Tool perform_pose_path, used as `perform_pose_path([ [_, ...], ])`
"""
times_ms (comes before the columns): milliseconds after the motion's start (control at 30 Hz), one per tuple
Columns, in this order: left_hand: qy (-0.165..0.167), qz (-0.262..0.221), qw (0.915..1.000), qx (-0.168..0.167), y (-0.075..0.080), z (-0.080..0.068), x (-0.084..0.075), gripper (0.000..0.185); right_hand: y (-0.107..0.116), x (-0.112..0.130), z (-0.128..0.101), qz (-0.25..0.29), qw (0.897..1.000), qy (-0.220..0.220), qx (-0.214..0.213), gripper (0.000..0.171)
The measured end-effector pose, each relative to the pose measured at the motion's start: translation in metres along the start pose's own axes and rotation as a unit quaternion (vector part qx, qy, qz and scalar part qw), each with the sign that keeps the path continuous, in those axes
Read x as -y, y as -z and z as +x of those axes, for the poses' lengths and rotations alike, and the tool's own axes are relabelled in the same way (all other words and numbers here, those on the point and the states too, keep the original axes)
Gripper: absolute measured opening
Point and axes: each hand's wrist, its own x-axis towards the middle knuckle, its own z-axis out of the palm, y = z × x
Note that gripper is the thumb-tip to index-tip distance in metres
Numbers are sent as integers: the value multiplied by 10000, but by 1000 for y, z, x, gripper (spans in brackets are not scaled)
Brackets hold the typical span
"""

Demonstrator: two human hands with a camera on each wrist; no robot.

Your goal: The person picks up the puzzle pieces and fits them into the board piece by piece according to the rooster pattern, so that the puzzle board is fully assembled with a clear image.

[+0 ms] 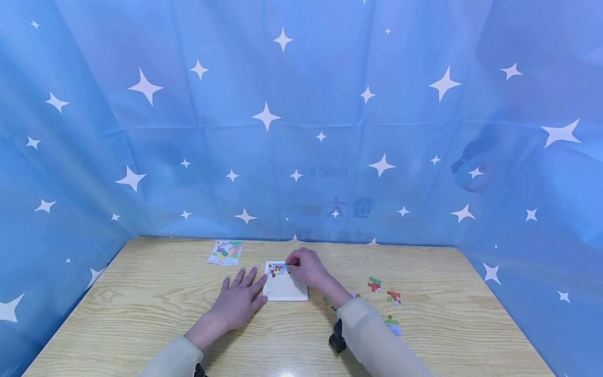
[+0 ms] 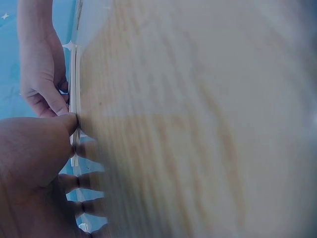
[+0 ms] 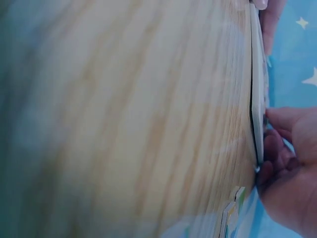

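Observation:
A white puzzle tray (image 1: pixel 287 290) lies on the table, with a few colourful joined puzzle pieces (image 1: pixel 275 269) along its upper left. My left hand (image 1: pixel 237 303) rests spread on the wood, its thumb and index fingertips right at the tray's left edge. Over the tray's upper right, my right hand (image 1: pixel 308 268) pinches a puzzle piece (image 1: pixel 286 268) between thumb and bent fingers, which hide most of it. Seen edge-on in the right wrist view, the tray (image 3: pixel 257 89) has the right thumb and fingers at its rim.
Several loose puzzle pieces (image 1: pixel 375 284) lie to the right, some partly behind the right forearm. A picture card (image 1: pixel 226 252) sits at the back left. Behind the wooden table (image 1: pixel 452 314) hangs a blue curtain (image 1: pixel 325 68) with white stars.

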Motion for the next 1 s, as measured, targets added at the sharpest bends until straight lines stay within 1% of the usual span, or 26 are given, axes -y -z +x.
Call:
perform_pose_path([
  [133, 42, -5, 10000, 56, 0, 1, 0, 55, 0, -2, -1, 0, 9999, 103, -57, 6],
  [300, 100, -90, 9998, 162, 5, -1, -5, 54, -1, -4, -1, -58, 9998, 158, -69, 6],
  [467, 134, -84, 9997, 168, 8, -2, -8, 53, 1, -4, -2, -71, 9996, 268, -57, 7],
  [567, 122, -117, 9997, 161, 8, -3, -8, 53, 4, -5, -3, -104, 9992, 388, 24, 8],
  [667, 113, -118, 9997, 164, 8, -3, -9, 53, 7, -9, -4, -116, 9984, 519, 216, 14],
  [800, 98, -94, 9998, 149, 9, -2, -8, 52, 11, -12, -4, -67, 9976, 527, 444, 20],
  [1000, 21, -127, 9998, 122, 9, -3, -9, 52, 10, -13, -3, -80, 9978, 507, 429, 20],
])
